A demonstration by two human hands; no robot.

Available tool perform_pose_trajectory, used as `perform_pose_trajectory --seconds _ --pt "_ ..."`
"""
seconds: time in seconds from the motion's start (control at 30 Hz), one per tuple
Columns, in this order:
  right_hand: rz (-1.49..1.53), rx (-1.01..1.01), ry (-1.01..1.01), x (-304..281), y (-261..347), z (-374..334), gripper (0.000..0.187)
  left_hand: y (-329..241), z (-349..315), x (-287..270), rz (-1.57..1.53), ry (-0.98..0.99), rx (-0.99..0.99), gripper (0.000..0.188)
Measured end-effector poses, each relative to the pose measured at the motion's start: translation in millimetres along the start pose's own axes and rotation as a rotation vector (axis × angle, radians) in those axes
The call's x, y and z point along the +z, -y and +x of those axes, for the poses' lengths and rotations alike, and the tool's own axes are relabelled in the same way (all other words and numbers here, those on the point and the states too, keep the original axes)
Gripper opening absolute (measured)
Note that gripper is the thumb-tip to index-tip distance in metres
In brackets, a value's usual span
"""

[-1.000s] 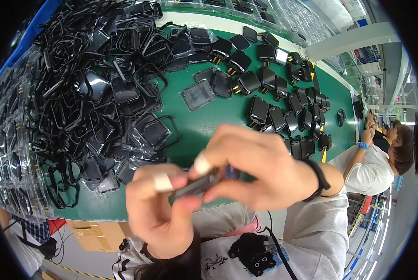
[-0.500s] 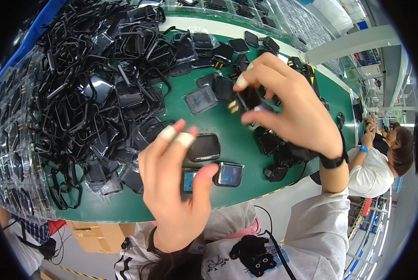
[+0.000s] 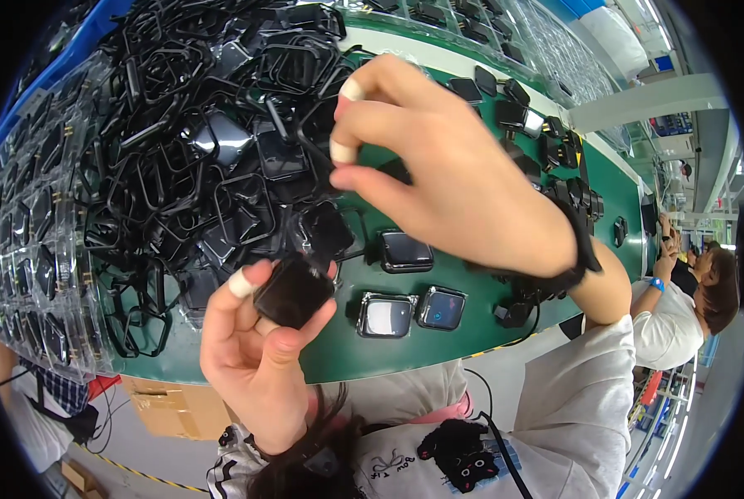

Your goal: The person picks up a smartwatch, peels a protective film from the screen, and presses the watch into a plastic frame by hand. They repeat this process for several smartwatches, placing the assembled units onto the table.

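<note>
Left hand (image 3: 260, 358), grip pinching one black case (image 3: 293, 289) above the surface (image 3: 405, 353); right hand (image 3: 451, 158), curled near black frames (image 3: 164, 158), hold unclear: step seemed frame picking, next move calling for one freed frame.

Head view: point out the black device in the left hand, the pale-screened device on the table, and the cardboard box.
Black device (image 3: 295, 293): head view, middle of its dark face.
Pale-screened device (image 3: 386, 318): head view, middle of its screen.
Cardboard box (image 3: 179, 413): head view, its brown surface.

Free tabletop (image 3: 364, 356) in front, frame heap (image 3: 164, 154) left
</note>
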State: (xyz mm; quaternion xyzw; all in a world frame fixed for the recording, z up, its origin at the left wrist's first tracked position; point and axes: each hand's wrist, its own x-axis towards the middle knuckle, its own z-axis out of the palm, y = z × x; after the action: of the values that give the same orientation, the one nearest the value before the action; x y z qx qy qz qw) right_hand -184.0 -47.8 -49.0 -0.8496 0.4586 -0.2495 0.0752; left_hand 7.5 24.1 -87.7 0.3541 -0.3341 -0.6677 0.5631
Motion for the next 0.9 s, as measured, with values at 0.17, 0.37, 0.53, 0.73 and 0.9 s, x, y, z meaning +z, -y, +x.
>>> perform_pose_trajectory --seconds 0.17,0.37,0.53,0.73,0.9 --pt "0.231 -0.127 0.134 -23.1 35.5 -18.5 0.017 3.1 1.4 -2.2 -0.384 0.137 -0.109 0.055" --pt "0.437 -0.191 0.063 -16.1 30.2 -32.8 0.015 4.3 -3.0 1.7 -0.227 0.193 -0.126 0.051" --pt "0.797 0.253 0.065 -25.7 35.2 -49.0 0.018 6.8 -11.4 -6.8 -0.092 0.355 -0.066 0.051" --pt "0.720 0.349 0.191 -54.0 16.9 -41.1 0.029 19.1 -13.4 -8.8 0.064 0.493 0.084 0.056" --pt "-0.189 0.187 0.160 -47.7 -23.2 -43.3 0.037 4.6 -15.5 16.3 -0.306 0.163 -0.121 0.072"
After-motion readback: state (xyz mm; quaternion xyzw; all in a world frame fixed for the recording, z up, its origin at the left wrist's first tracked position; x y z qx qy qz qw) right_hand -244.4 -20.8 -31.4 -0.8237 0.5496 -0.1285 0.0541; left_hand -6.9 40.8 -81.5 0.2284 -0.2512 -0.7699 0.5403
